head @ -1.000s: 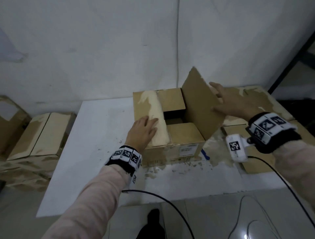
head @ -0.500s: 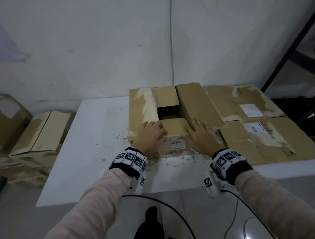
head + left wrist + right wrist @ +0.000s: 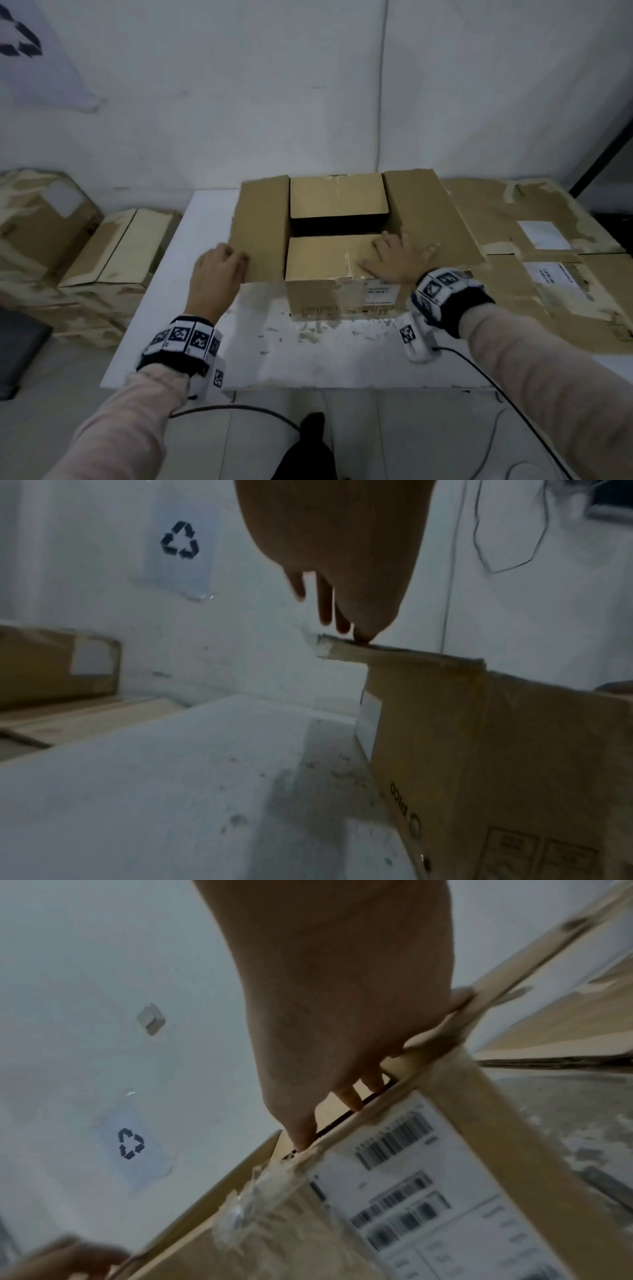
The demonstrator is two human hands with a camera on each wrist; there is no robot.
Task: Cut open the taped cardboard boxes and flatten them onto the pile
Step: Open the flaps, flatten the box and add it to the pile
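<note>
An open cardboard box (image 3: 342,294) stands on the white table (image 3: 164,325). Its left flap (image 3: 262,229) and right flap (image 3: 431,219) are spread outward. The near flap (image 3: 325,257) and far flap (image 3: 337,198) lie folded in, with a dark gap between them. My left hand (image 3: 233,260) touches the outer edge of the left flap; the left wrist view shows its fingertips (image 3: 359,638) resting on top of that edge. My right hand (image 3: 397,253) lies flat with spread fingers where the near flap meets the right flap. A shipping label (image 3: 404,1172) is on the box's front wall.
A pile of flattened boxes (image 3: 513,222) covers the right side of the table, touching the right flap. Several taped boxes (image 3: 113,246) are stacked left of the table. Tape scraps (image 3: 308,335) litter the table's front. Cables (image 3: 513,411) trail from both wrists.
The right flap, upright a second ago, now lies spread out. The left flap has been folded outward. My left hand moved from the box top to that flap's outer edge.
</note>
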